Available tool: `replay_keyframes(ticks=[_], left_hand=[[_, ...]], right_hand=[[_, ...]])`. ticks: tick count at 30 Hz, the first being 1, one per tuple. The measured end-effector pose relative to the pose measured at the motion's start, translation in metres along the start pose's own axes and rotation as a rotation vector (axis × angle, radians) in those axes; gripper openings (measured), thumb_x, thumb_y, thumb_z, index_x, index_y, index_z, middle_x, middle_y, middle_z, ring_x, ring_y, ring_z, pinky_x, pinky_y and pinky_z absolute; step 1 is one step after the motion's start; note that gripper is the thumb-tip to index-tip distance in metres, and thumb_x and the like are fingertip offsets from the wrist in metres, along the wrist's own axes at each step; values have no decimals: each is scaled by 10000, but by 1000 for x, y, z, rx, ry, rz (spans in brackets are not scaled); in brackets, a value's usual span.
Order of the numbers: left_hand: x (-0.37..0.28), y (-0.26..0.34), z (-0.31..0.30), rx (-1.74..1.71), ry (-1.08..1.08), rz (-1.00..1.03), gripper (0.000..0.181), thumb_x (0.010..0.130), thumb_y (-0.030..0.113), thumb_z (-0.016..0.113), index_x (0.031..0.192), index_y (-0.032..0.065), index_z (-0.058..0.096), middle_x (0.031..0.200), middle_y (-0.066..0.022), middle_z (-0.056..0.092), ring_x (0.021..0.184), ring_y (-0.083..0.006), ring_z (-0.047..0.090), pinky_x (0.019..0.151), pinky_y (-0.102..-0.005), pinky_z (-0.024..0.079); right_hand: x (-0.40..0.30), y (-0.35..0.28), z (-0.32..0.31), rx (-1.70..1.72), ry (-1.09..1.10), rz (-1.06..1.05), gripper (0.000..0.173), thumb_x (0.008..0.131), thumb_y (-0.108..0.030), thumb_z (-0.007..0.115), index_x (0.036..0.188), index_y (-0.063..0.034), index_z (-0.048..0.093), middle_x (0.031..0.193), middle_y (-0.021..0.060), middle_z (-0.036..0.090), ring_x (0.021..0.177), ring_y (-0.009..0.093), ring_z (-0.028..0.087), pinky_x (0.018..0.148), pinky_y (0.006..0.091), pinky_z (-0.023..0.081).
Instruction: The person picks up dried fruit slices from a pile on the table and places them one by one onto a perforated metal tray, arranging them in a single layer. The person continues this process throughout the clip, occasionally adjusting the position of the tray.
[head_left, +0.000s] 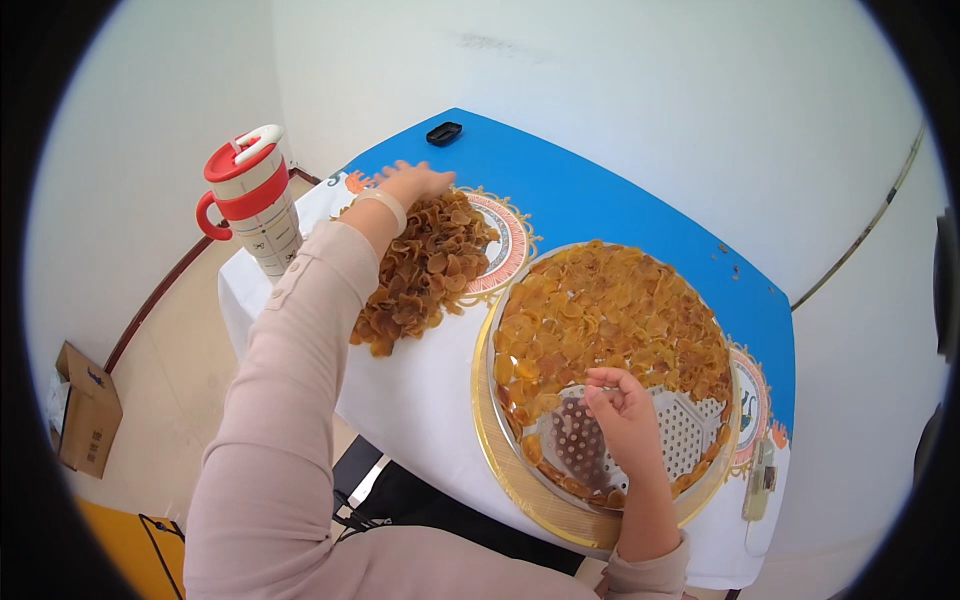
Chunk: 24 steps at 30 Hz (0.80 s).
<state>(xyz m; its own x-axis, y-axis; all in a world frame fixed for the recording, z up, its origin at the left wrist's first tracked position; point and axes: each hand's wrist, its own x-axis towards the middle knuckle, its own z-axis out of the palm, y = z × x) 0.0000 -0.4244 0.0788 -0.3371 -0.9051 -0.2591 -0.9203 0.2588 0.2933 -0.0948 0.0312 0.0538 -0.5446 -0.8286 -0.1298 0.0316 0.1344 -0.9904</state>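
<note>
My left hand (415, 181) reaches over the far edge of a pile of brown dried slices (431, 270), palm down with its fingers spread. A pale bangle circles that wrist. My right hand (619, 412) hovers above a round perforated metal tray (686, 439), its fingers curled; whether a slice is between them cannot be told. Amber-brown slices (600, 300) cover the far part of the tray and line its near rim, while bare perforated metal shows around my right hand. Beneath the tray is a round gold-edged mat (510, 480).
A red-and-white lidded tumbler (251, 199) stands at the table's left. A small black dish (444, 133) lies on the blue table covering (540, 157). Patterned placemats (514, 251) lie partly under the pile and tray. A cardboard box (90, 412) is on the floor.
</note>
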Motion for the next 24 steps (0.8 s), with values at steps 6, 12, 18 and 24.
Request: replay_keyframes(ticks=[6, 12, 18, 24], left_hand=[[68, -33, 22, -215, -193, -59, 872, 951, 716, 329, 1579, 112, 326, 1660, -211, 176, 1533, -381, 184, 1208, -555, 212], [56, 3, 37, 28, -57, 184, 912, 902, 768, 399, 1482, 72, 502, 1596, -246, 323, 1516, -400, 221, 1182, -574, 263], [34, 21, 39, 141, -74, 296, 1006, 798, 828, 505, 1517, 125, 461, 1623, -224, 268, 1510, -415, 214, 1181, -609, 242], [14, 34, 45, 337, -64, 441, 1058, 707, 907, 540, 1515, 228, 467, 1542, -189, 396, 1445, -420, 335, 1139, -601, 313]], right_hand=[[-1, 6, -2, -1, 25, -3, 284, 984, -67, 643, 1251, 17, 595, 1072, 34, 624, 864, 55, 590, 766, 198, 491], [0, 7, -1, -21, 46, 14, 270, 985, -58, 638, 1246, 3, 606, 1072, 32, 628, 858, 56, 591, 765, 200, 492], [3, 11, 3, -29, 16, -1, 264, 982, -46, 637, 1240, 5, 610, 1074, 37, 631, 864, 58, 596, 764, 200, 493], [3, 14, 3, -50, 11, -8, 264, 981, -62, 644, 1237, 1, 618, 1062, 43, 644, 865, 63, 606, 761, 206, 500]])
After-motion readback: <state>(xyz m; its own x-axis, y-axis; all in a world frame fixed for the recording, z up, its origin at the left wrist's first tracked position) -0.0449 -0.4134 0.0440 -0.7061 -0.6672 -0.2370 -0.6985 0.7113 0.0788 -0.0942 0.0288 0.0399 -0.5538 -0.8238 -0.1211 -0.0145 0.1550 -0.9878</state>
